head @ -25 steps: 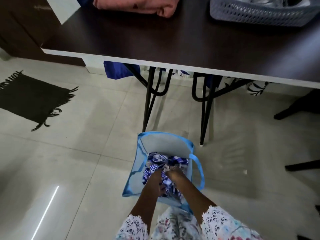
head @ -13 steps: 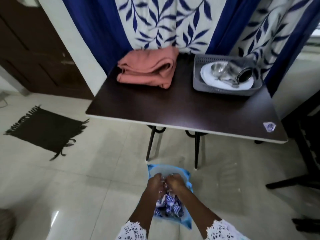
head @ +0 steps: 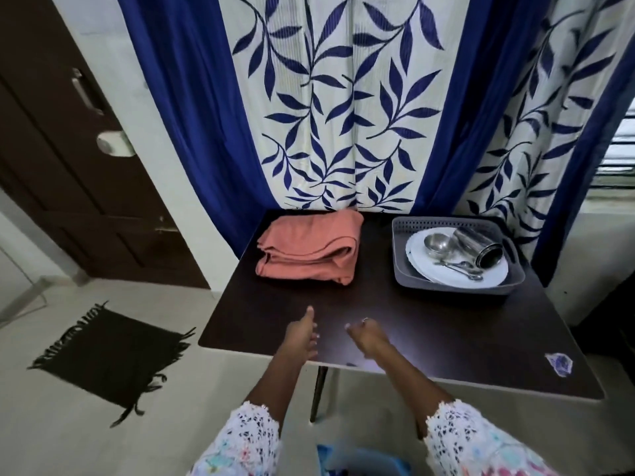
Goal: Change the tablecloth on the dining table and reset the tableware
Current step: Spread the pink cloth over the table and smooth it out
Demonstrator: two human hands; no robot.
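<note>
A folded salmon-pink cloth (head: 311, 247) lies at the far left of the bare dark table (head: 429, 324). At the far right stands a grey basket (head: 400, 269) holding a white plate (head: 457, 274), a small steel bowl (head: 437, 244), a steel tumbler (head: 481, 250) on its side and spoons (head: 462, 267). My left hand (head: 302, 333) hovers over the table's near edge, fingers relaxed and stretched toward the cloth, holding nothing. My right hand (head: 366, 334) is beside it with fingers loosely curled, holding nothing.
A blue bag (head: 364, 463) shows at the bottom edge, on the floor by my body. A black fringed mat (head: 110, 359) lies on the tiled floor to the left. Blue leaf-print curtains (head: 343, 108) hang behind the table; a dark door (head: 68, 149) is at left. A sticker (head: 559, 364) marks the table's near right corner.
Both hands let go of the blue checked cloth in the bag on the floor and rose over the table's near edge. The view lifted from the floor to the table.
</note>
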